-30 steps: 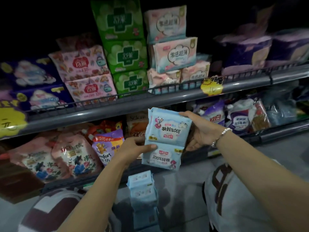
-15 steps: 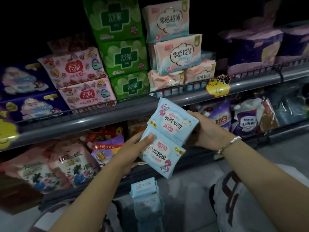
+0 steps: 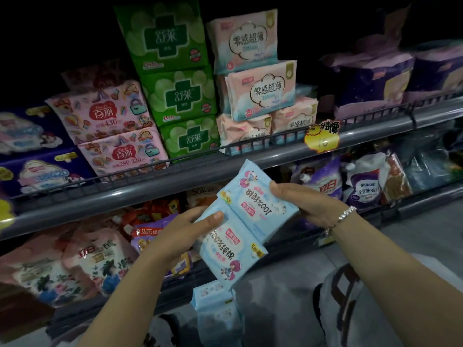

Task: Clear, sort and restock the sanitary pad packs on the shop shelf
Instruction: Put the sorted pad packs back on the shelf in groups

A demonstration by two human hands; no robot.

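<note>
Left hand (image 3: 175,234) pinches lower light-blue pad pack (image 3: 230,251), right hand (image 3: 308,204) grips upper pack (image 3: 258,201), below upper shelf rail (image 3: 175,176). Packs look light, soft, slick film; hold by edges.

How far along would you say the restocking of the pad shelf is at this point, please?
Done: green packs, pink packs and peach packs stand stacked on the upper shelf. In hand: left hand and right hand hold two light-blue packs. Left: shelving these and the blue packs below.
</note>
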